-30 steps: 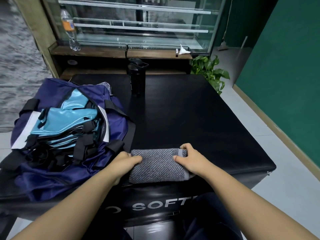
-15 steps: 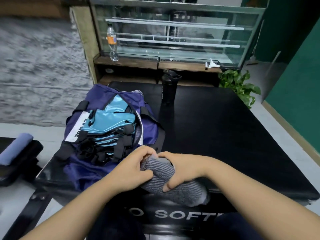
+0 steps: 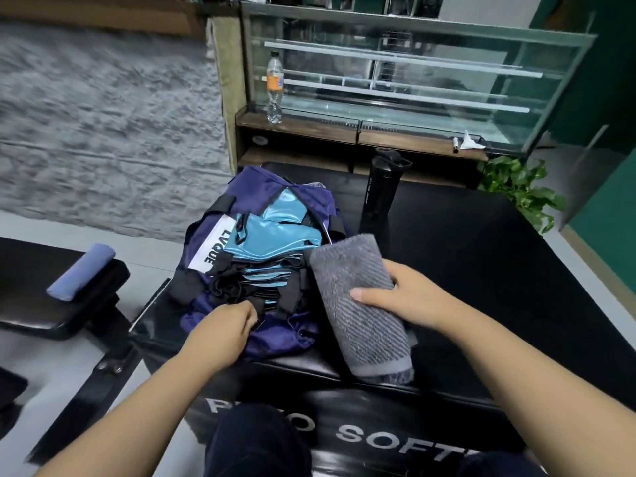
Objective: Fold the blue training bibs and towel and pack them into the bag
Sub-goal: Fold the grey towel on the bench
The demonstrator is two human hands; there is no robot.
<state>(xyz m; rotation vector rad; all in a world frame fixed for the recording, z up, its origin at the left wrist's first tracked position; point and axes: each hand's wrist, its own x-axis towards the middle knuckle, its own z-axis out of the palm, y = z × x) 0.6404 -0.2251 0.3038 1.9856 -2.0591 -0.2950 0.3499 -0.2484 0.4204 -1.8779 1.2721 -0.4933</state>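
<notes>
The towel (image 3: pixel 358 304), grey and ribbed, is rolled and lifted at three o'clock of the bag (image 3: pixel 254 256), its far end overlapping the bag's open edge. We read "LVGUE" on the bag's white panel and "SPORT BOTTLE" faintly down the black bottle (image 3: pixel 380 191) at one o'clock. "SOFT" shows in white on the near face of the black box (image 3: pixel 499 270). Our right hand (image 3: pixel 409 297) grips the roll, thumb across the top, fingers wrapped underneath. Our left hand (image 3: pixel 223 330) curls at the bag's near edge; we cannot tell whether its fingers pinch the fabric. Light blue bibs (image 3: pixel 275 242) lie stacked inside. Beyond, at twelve o'clock, a glass display case (image 3: pixel 395 77) carries a plastic bottle (image 3: pixel 274 87); a plant (image 3: pixel 519 191) stands at two o'clock.
</notes>
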